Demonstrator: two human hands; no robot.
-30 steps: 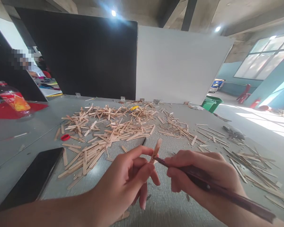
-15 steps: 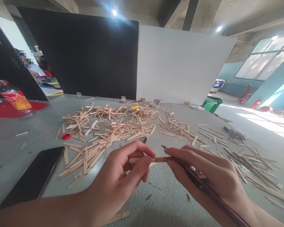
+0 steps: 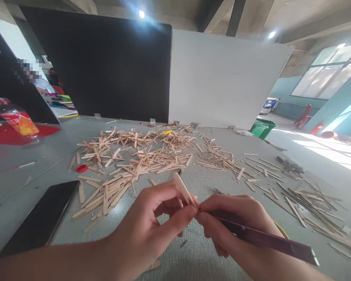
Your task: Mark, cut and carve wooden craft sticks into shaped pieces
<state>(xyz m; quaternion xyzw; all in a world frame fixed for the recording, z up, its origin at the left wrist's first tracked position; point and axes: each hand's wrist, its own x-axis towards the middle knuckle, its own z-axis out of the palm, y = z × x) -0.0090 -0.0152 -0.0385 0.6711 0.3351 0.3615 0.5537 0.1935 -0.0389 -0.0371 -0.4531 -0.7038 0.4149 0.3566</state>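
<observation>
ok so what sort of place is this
Probably a workshop or craft space: wooden sticks lie scattered over a grey table, a white panel stands upright along its far side, and what look like bare concrete beams cross overhead.

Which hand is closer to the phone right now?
Left. The left hand, pinching a stick, is to the right of the phone. The right hand, holding a tool, is farther right, beyond the left hand.
</observation>
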